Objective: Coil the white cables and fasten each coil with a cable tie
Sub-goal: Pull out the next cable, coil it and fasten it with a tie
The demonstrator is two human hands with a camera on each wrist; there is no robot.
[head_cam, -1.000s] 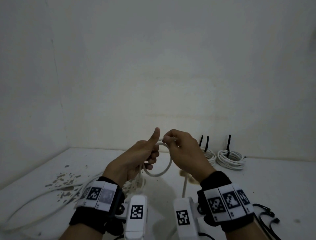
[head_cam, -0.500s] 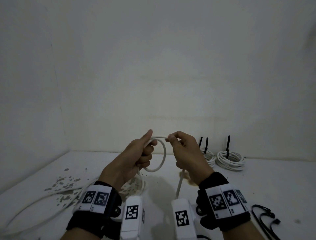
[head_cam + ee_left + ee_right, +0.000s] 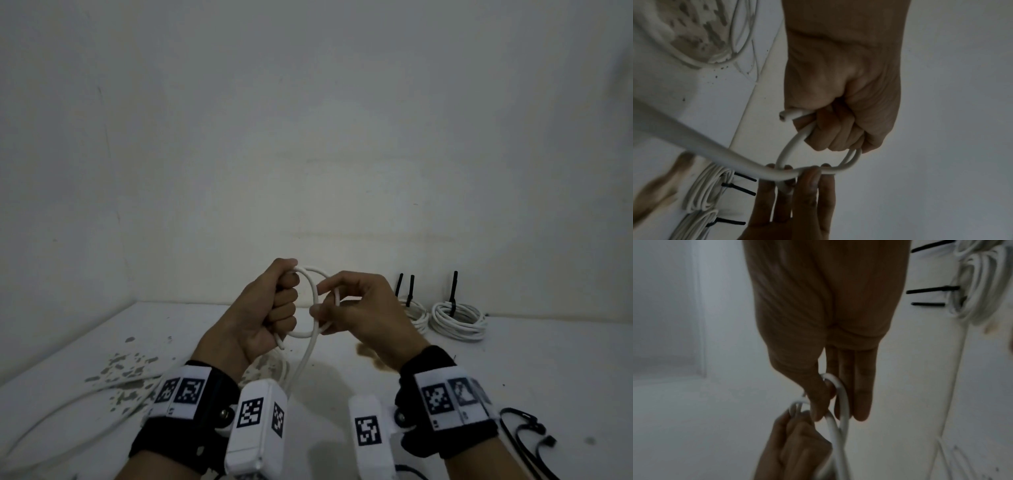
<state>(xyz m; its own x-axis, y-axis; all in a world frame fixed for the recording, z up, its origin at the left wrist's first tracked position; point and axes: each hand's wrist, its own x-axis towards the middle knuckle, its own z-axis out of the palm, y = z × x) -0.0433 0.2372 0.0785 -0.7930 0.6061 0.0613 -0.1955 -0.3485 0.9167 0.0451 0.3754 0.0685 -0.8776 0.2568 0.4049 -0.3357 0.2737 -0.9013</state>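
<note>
- Left hand (image 3: pixel 270 315) is curled into a fist around the start of the thin white round cable (image 3: pixel 310 301), gripping the first small loops. In the left wrist view the cut cable end (image 3: pixel 785 114) pokes out of the fist on the desk side.
- Right hand (image 3: pixel 363 315) is just beside it, on the far side of the loop. Thumb and fingers (image 3: pixel 861 394) are mostly straight, only lightly bent, with the cable strand running between thumb and fingers. Looks more like guiding or a light pinch than a real grab.
- The loop hangs roughly upright between the two hands, above the white desk (image 3: pixel 513 370). From its bottom the loose run of cable drops towards the person and trails off left across the desk (image 3: pixel 68 421).
- The bit that matters: the free length leaves the loop on the right hand's side, so that hand is the nearer one to sweep the next turn round into the left fist. Probably early in this coil, plenty of slack left.
- Two finished white cable coils (image 3: pixel 459 318) with black cable ties (image 3: pixel 454 291) sit at the back right by the wall.
- Spare black ties (image 3: pixel 527 435) lie on the desk near the right wrist.
</note>
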